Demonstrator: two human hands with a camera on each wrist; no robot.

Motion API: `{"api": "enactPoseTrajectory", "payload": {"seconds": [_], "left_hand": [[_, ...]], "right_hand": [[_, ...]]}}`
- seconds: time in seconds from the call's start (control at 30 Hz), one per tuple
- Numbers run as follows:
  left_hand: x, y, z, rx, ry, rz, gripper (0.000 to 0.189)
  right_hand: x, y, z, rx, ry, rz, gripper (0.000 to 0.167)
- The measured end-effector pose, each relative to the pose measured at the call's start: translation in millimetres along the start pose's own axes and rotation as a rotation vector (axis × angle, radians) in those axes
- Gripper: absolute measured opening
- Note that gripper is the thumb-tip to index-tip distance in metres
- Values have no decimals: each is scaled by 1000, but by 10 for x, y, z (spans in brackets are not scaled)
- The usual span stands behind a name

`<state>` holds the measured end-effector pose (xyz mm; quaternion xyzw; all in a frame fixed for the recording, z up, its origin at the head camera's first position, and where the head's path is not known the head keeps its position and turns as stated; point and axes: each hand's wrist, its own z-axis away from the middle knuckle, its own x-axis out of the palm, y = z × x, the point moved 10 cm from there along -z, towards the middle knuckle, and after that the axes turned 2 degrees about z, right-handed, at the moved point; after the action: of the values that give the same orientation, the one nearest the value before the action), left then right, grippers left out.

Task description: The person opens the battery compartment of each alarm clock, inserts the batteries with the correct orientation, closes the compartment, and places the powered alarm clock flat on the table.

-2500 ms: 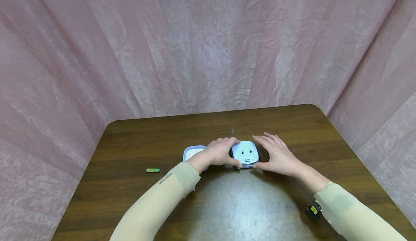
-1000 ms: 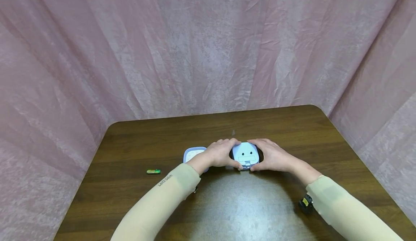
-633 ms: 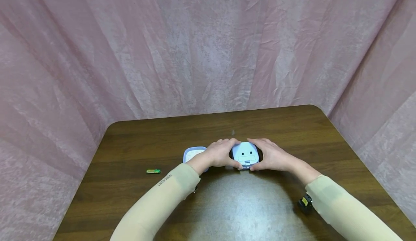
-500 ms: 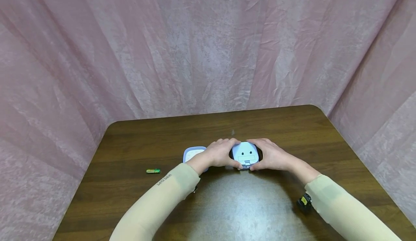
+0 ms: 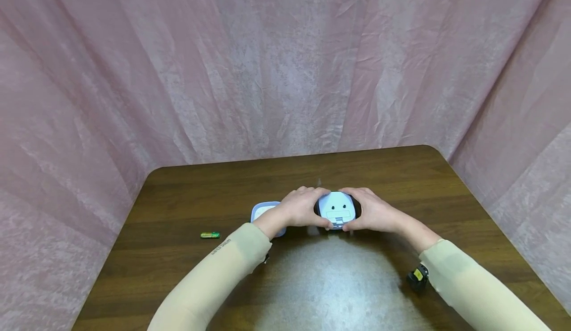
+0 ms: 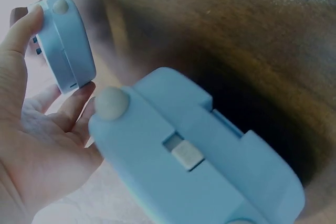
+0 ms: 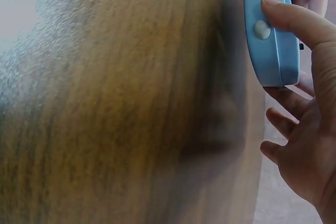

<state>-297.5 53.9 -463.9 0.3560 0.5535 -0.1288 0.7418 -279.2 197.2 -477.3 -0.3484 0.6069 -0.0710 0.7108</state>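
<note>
Head view: two bare hands hold a small pale blue device (image 5: 336,211) between them, over the middle of a brown wooden desk (image 5: 214,187). Its back faces up, showing two dark knobs (image 5: 332,207) and a rectangular cover, which probably explains why it is turned this way. The left hand (image 5: 303,208) takes one side and the right hand (image 5: 374,211) the other; each pinches the casing with its thumb at the near edge and fingers at the far edge. This grip seems meant to keep the back uncovered and the device steady. A second blue-rimmed device (image 5: 263,207) lies on the desk, partly hidden under the left wrist. Farther left, well apart, lies a green battery (image 5: 210,235). Pink curtains (image 5: 285,73) hang behind.

Left wrist view: the second device looms close, showing a round pale foot (image 6: 111,103) and a small white switch (image 6: 187,154). Beyond it, the held device stands edge-on, the left thumb against its upper edge and a finger under its lower end.

Right wrist view: the right thumb presses beside another round foot (image 7: 262,30), while the lower fingers spread loosely apart. Whether the held device touches the desk, I cannot tell.
</note>
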Motion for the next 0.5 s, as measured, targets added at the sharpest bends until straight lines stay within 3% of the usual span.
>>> {"api": "enactPoseTrajectory", "payload": {"seconds": [0.5], "left_hand": [[-192, 77, 97, 33, 61, 54, 96]], "right_hand": [[-200, -134, 81, -15, 47, -51, 97]]}}
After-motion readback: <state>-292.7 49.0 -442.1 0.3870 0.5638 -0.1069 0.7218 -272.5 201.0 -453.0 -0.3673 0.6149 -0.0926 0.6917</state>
